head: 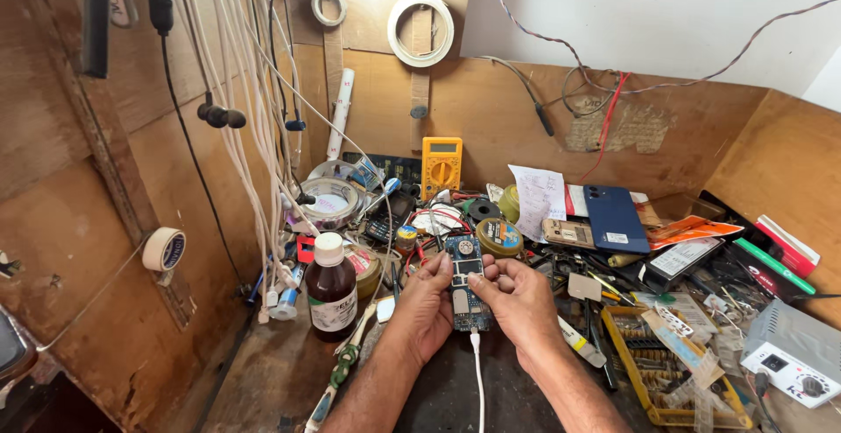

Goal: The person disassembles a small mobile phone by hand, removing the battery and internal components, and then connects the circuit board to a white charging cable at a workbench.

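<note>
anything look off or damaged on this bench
The phone held by the left hand and right hand has its back off, bare circuit board showing, white cable plugged in below. Nothing looks spilled.

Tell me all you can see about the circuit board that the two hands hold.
The circuit board is a narrow blue board, upright in the picture, with small metal parts and a round piece near its top. The left hand and the right hand hold its sides above the workbench. A white cable plugs into its lower end.
</note>
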